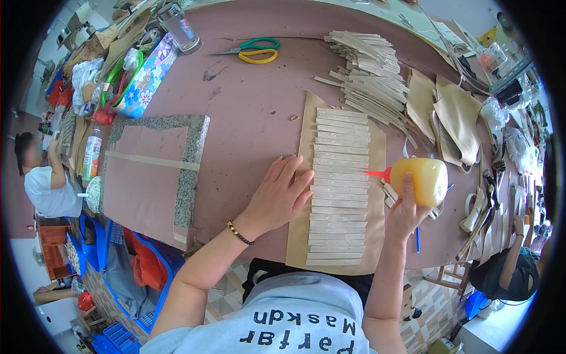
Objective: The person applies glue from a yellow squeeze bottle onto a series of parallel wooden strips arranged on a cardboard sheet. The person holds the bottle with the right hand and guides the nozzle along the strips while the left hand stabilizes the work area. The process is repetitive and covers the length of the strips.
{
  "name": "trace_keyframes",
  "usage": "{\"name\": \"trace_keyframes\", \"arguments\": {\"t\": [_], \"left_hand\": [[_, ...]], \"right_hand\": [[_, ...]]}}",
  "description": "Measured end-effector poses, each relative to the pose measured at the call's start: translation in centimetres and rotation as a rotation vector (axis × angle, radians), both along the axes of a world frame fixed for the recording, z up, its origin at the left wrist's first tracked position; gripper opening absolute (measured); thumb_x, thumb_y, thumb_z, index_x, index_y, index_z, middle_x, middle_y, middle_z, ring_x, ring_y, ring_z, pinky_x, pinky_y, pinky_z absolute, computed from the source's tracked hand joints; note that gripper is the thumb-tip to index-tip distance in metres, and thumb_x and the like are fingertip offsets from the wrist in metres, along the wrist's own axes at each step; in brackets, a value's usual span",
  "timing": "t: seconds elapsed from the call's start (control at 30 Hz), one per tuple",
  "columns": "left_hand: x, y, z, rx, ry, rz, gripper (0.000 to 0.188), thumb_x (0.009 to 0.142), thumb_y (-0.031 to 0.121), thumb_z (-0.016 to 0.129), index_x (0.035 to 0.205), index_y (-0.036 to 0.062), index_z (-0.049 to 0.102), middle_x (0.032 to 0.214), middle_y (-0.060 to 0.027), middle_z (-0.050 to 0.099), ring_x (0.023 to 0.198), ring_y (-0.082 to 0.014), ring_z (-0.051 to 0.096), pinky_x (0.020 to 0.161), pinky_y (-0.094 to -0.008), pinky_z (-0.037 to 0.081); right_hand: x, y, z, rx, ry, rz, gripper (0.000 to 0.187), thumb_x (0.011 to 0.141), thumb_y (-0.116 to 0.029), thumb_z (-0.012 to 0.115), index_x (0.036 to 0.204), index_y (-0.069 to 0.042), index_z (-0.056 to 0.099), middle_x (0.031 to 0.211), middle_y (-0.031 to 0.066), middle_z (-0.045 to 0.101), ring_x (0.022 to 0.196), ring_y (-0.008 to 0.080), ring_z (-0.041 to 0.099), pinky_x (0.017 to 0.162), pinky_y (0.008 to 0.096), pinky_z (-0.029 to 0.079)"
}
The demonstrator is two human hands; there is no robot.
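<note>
Gluing of pale strips on a mauve bench [247, 112], seen from the head camera.

Left hand [277, 194] lies flat, fingers [292, 177] spread apart, on the edge of a tan paper sheet [298, 236] that carries a column of cream rectangular strips [339, 189] laid side by side. Right hand [407, 209] has its fingers clamped on a yellow squeeze bottle [421, 180], its red nozzle [377, 173] pointing at the strips, just beside their right ends. Farther back lie a loose heap of cream strips [368, 76] and green-and-yellow-handled scissors [253, 50]; a granite-edged slab [156, 171] sits to the left.
</note>
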State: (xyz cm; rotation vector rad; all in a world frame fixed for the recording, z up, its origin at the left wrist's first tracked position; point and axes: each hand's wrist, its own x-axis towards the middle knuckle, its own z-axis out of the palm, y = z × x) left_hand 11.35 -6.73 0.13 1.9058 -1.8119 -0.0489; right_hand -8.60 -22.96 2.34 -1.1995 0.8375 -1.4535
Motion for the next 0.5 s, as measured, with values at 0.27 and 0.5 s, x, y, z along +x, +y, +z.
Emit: {"name": "trace_keyframes", "arguments": {"t": [0.27,0.5], "left_hand": [[0.0,0.0,-0.1,0.005,0.001,0.001,0.042,0.089,0.02,0.065,0.127,0.0071,0.051,0.134,-0.0217,0.042,0.125,-0.0414,0.042,0.106,-0.0492,0.039],[0.0,0.0,0.0,0.006,0.0,0.009,0.041,0.089,0.019,0.065,0.126,0.0069,0.052,0.135,-0.0219,0.042,0.125,-0.0415,0.043,0.106,-0.0491,0.039]], "right_hand": [[2.0,1.1,-0.7,-0.006,0.022,0.083,0.038,0.089,-0.003,0.068,0.124,0.002,0.054,0.117,0.0157,0.064,0.112,0.0275,0.062,0.096,0.038,0.051],[4.6,2.7,-1.1,0.051,0.072,0.14,0.039,0.086,-0.004,0.072,0.121,0.002,0.056,0.116,0.0131,0.064,0.109,0.0241,0.061,0.097,0.0367,0.048]]}}
